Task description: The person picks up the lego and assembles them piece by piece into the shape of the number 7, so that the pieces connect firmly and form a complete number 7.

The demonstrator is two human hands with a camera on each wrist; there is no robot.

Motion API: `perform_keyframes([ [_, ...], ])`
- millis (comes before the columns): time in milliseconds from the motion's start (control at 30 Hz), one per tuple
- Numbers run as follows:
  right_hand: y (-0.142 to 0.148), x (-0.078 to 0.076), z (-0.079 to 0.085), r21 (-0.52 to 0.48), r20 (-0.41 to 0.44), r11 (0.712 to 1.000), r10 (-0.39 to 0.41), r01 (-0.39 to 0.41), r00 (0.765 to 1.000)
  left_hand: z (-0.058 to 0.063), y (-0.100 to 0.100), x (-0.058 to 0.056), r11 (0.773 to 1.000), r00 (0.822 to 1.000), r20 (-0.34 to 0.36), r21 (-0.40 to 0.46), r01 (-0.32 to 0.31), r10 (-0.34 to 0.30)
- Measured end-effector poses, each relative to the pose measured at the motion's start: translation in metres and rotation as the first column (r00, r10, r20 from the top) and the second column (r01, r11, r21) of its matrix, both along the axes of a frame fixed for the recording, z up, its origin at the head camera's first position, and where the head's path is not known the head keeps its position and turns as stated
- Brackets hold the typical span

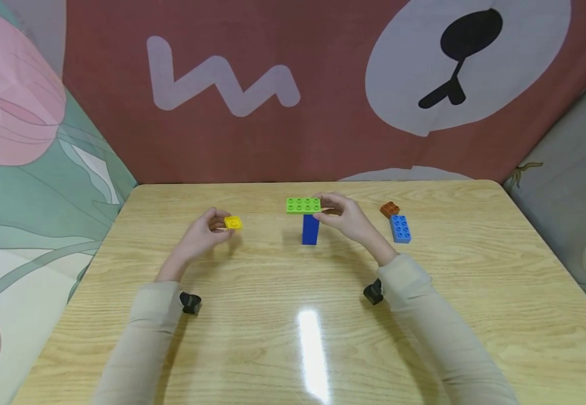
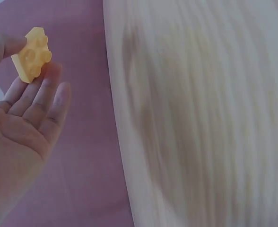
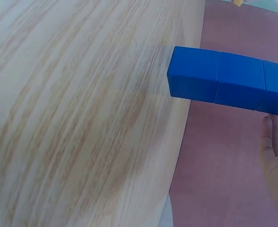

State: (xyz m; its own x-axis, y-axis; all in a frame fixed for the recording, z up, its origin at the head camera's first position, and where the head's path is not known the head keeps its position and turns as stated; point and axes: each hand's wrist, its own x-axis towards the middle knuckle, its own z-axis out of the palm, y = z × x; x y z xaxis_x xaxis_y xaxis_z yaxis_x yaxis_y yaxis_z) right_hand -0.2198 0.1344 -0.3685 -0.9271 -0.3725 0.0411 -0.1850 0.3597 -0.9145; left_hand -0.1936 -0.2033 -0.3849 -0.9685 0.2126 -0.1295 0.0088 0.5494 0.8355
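In the head view my left hand (image 1: 203, 232) pinches a small yellow toy brick (image 1: 233, 223) between thumb and fingers, above the table. The left wrist view shows the studs of this yellow brick (image 2: 32, 56) facing sideways, with the palm turned up below. A bright green toy brick (image 1: 303, 206) lies flat across the top of an upright blue column (image 1: 310, 229). My right hand (image 1: 345, 216) grips the green brick's right end. From the right wrist, the column shows several stacked blue blocks (image 3: 193, 73); the fingers (image 3: 267, 135) appear beside its upper part, partly out of frame.
To the right of my right hand lie a light blue studded brick (image 1: 401, 229) and an orange-brown brick (image 1: 390, 209), close together on the wooden table (image 1: 252, 337). Behind the table's far edge hangs a red-brown printed cloth (image 1: 252, 146).
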Motion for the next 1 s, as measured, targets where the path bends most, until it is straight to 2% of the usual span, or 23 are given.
perform_keyframes([
  [200,0.000,0.000,-0.001,-0.005,-0.006,1.000,0.004,-0.004,1.000,0.003,0.011,0.000,1.000,0.999,-0.049,0.031,0.004,-0.003],
  [433,-0.001,0.000,0.000,0.004,-0.005,1.000,0.002,-0.002,1.000,0.007,0.021,0.001,0.998,0.997,-0.060,0.055,-0.042,0.045],
  [667,-0.001,0.000,-0.001,0.004,-0.001,1.000,-0.001,0.001,1.000,0.007,0.031,0.003,0.998,0.991,-0.134,0.052,0.026,-0.019],
  [800,0.000,0.001,-0.001,0.011,-0.004,1.000,-0.006,0.006,1.000,0.008,0.037,0.004,0.995,0.988,-0.150,0.087,0.051,-0.037],
  [1000,-0.001,0.001,-0.001,0.004,-0.008,1.000,-0.005,0.005,1.000,0.010,0.049,0.001,0.980,0.994,-0.108,0.198,0.019,0.002],
])
